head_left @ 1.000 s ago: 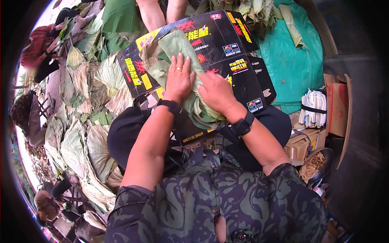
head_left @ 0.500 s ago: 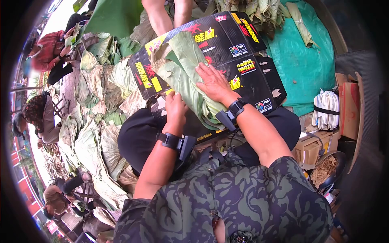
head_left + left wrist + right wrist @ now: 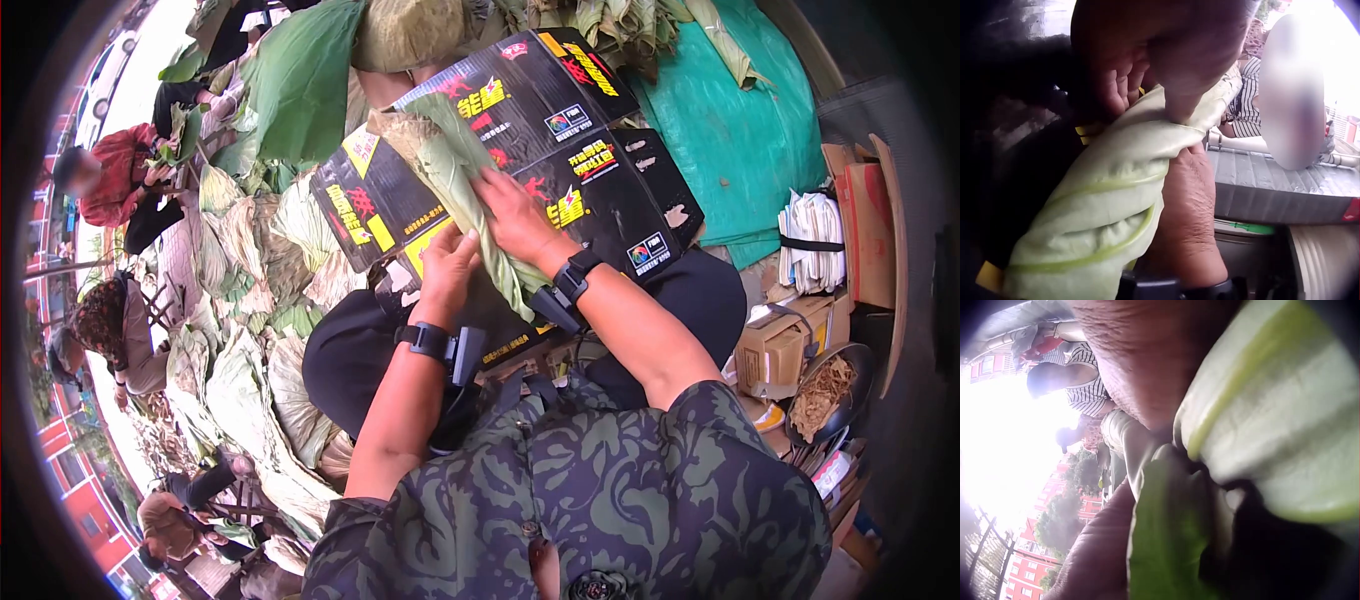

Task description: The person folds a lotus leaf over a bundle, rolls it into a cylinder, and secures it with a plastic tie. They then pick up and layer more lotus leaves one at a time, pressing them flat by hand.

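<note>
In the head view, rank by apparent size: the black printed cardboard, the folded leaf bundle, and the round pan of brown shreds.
1. Black printed cardboard, plainly largest.
2. Folded leaf bundle, long and narrow, partly covered by both hands.
3. Round pan of brown shreds, smallest, though it sits at the distorted edge.

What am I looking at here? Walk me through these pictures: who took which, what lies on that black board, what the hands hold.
No machine: a person works with two bare hands and wears three cameras. The wide picture comes from the head, looking down; the two close-ups come from the wrists. A flattened black cardboard box lies across the lap. On it lies a folded green leaf. The left hand grips the leaf's near edge, seen close in the left wrist view. The right hand presses flat on top. More leaves are spread on the ground beside.
</note>
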Action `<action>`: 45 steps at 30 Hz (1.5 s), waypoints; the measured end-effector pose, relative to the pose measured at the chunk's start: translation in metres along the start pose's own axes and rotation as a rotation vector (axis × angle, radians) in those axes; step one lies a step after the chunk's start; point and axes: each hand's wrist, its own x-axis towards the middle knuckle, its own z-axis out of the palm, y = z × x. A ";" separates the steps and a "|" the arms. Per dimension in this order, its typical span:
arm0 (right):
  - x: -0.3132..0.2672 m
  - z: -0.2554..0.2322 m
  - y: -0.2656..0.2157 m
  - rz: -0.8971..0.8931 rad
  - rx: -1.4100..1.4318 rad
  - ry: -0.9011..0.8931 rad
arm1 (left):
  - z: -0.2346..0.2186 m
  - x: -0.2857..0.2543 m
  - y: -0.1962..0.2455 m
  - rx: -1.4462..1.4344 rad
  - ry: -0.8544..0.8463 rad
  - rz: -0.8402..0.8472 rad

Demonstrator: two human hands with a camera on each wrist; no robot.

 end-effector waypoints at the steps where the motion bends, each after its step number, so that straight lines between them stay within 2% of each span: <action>1: -0.001 -0.008 -0.012 0.028 0.075 0.031 | -0.004 -0.001 -0.002 -0.063 -0.057 -0.040; 4: -0.007 -0.016 -0.037 0.064 0.217 0.126 | -0.003 -0.012 -0.001 -0.289 -0.199 -0.035; 6: -0.010 -0.025 -0.056 0.057 0.168 0.193 | -0.005 -0.015 0.002 -0.328 -0.291 -0.008; 9: -0.015 -0.037 -0.084 -0.018 0.200 0.307 | 0.010 -0.036 0.015 -0.535 -0.434 -0.079; 14: -0.027 -0.052 -0.096 -0.059 0.121 0.274 | 0.035 -0.067 0.041 -0.464 -0.347 -0.101; 16: -0.035 -0.066 -0.105 -0.044 0.296 0.237 | 0.039 -0.076 0.046 -0.466 -0.273 -0.036; 17: -0.043 -0.069 -0.106 -0.019 0.223 0.278 | 0.037 -0.081 0.050 -0.532 -0.311 -0.075; 18: -0.053 -0.073 -0.105 0.061 0.363 0.225 | 0.032 -0.077 0.052 -0.580 -0.344 -0.071; 19: -0.066 -0.077 -0.107 0.059 0.359 0.232 | 0.027 -0.073 0.055 -0.597 -0.372 -0.050; 21: -0.089 -0.079 -0.111 0.259 1.056 -0.139 | 0.026 -0.073 0.062 -0.606 -0.395 -0.046; 22: -0.096 -0.080 -0.114 0.259 1.058 -0.126 | 0.028 -0.073 0.059 -0.597 -0.403 -0.053; 24: -0.106 -0.080 -0.119 0.312 0.400 -0.016 | 0.034 -0.070 0.053 -0.509 -0.232 -0.024; 25: -0.111 -0.078 -0.122 0.323 0.404 -0.004 | 0.035 -0.070 0.052 -0.522 -0.270 -0.085; 28: -0.118 -0.078 -0.126 0.324 0.303 0.035 | 0.039 -0.076 0.053 -0.429 -0.264 -0.102; 29: -0.118 -0.077 -0.122 0.261 0.418 0.101 | 0.041 -0.078 0.053 -0.357 -0.156 -0.033; 30: -0.119 -0.081 -0.117 0.159 0.641 0.125 | 0.040 -0.080 0.056 -0.326 -0.151 -0.052; 31: -0.115 -0.082 -0.107 0.319 0.889 -0.040 | 0.028 -0.071 0.056 -0.353 -0.228 -0.079; 32: -0.117 -0.100 -0.121 0.440 1.137 -0.071 | 0.025 -0.072 0.060 -0.318 -0.295 -0.123; 33: -0.112 -0.082 -0.114 0.395 1.151 -0.034 | 0.027 -0.078 0.063 -0.198 -0.241 -0.065; 34: -0.112 -0.080 -0.119 0.299 0.806 0.068 | 0.035 -0.087 0.067 -0.154 -0.248 -0.081; 36: -0.115 -0.081 -0.133 0.371 0.393 0.140 | 0.048 -0.099 0.074 -0.089 -0.238 -0.144; 38: -0.117 -0.087 -0.131 0.382 0.508 0.153 | 0.035 -0.082 0.072 -0.073 -0.231 -0.137; 40: -0.125 -0.097 -0.131 0.399 0.482 0.156 | 0.034 -0.079 0.077 -0.127 -0.355 -0.064; 42: -0.135 -0.106 -0.132 0.343 0.433 0.161 | 0.037 -0.080 0.088 -0.179 -0.555 -0.101; 44: -0.141 -0.121 -0.128 0.306 0.384 0.124 | 0.045 -0.070 0.089 -0.111 -0.448 -0.097; 45: -0.144 -0.132 -0.124 0.263 0.328 0.086 | 0.049 -0.066 0.090 -0.101 -0.447 -0.100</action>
